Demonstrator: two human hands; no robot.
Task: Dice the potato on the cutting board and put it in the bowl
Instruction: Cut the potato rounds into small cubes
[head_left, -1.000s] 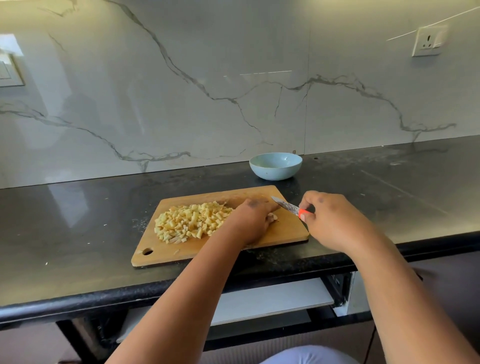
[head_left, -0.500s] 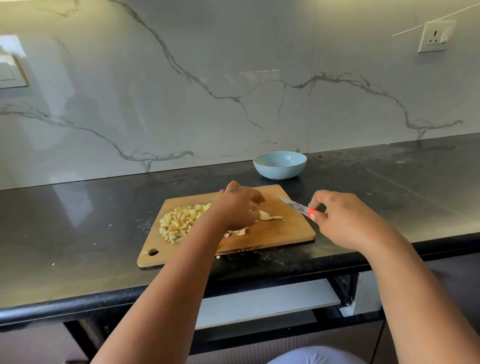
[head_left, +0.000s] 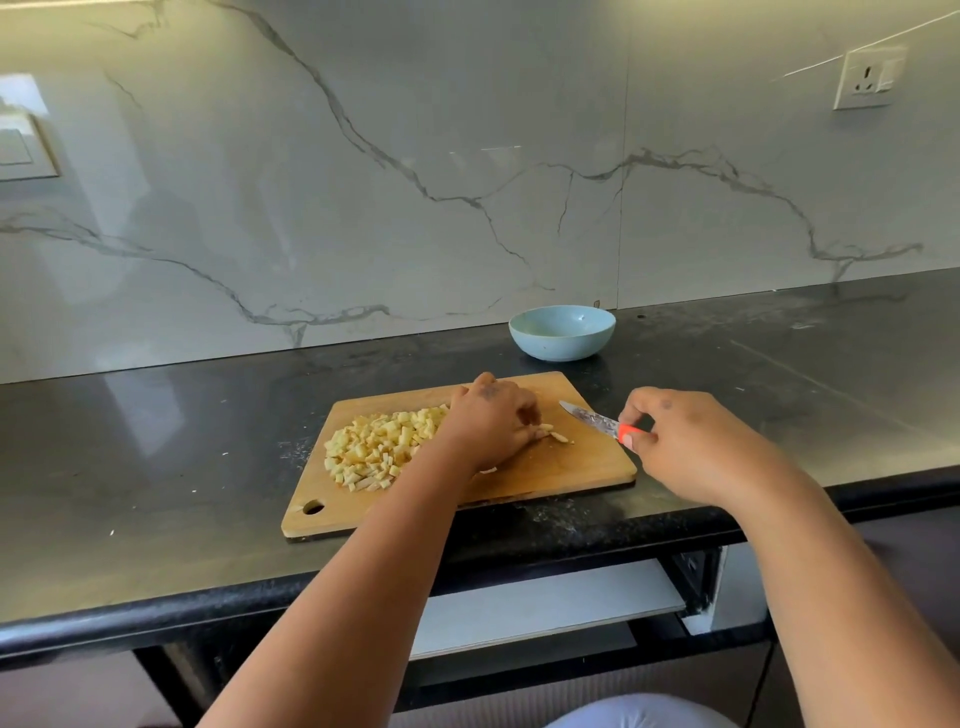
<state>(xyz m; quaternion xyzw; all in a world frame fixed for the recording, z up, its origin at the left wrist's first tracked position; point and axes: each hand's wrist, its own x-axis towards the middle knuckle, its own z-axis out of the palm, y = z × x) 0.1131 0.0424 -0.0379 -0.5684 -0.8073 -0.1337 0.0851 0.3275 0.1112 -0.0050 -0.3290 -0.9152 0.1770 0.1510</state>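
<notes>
A wooden cutting board lies on the black counter. A heap of diced potato covers its left half. My left hand is over the board's middle, fingers curled down onto a few uncut potato strips just right of it. My right hand grips a small knife by its orange handle at the board's right edge, blade pointing left above the board, apart from the strips. The light blue bowl stands behind the board near the wall, with nothing seen inside.
The black counter runs left and right, its front edge just below the board. A marble wall rises behind the bowl, with a socket at upper right. An open shelf sits under the counter.
My left hand lifted off the potato strips toward the diced heap, then came back down onto them. The knife stayed beside the board's right edge.
</notes>
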